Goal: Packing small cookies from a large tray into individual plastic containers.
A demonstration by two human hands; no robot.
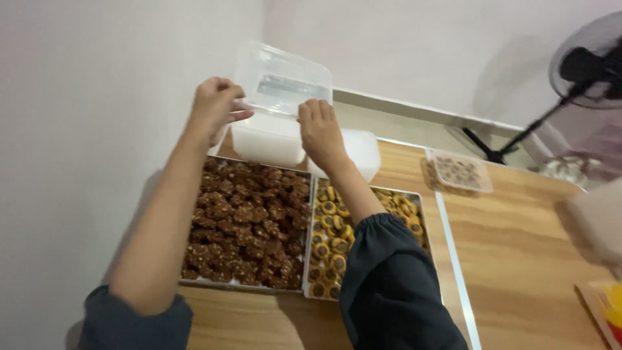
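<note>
I hold a clear, square plastic container lid (282, 78) up in front of the pale wall, tilted with its far edge raised, just above a stack of white translucent plastic tubs (268, 142). My left hand (212, 107) grips the lid's left edge, fingers curled over the rim and thumb underneath. My right hand (319, 129) pinches the lid's near right edge, knuckles up, fingers bent together. The tub stack stands at the far side of the wooden table (518, 259), close to the wall, and a second white plastic tub (363, 152) sits just beside it on the right, partly hidden behind my right wrist.

Nearer to me, under my forearms, lie two metal baking trays side by side and touching. The left tray (194, 283) is packed with dark brown, lumpy chocolate cookies (246, 220). The right tray (310, 295) holds small round yellow cookies with dark centres (330, 246); my dark blue right sleeve (389, 285) covers much of it.

Further right on the table, well apart from the trays, sits a small clear plastic box filled with dark cookies (459, 172). Behind it, at the upper right, stands a black pedestal fan (586, 65), its round grille cut off by the picture's edge.
</note>
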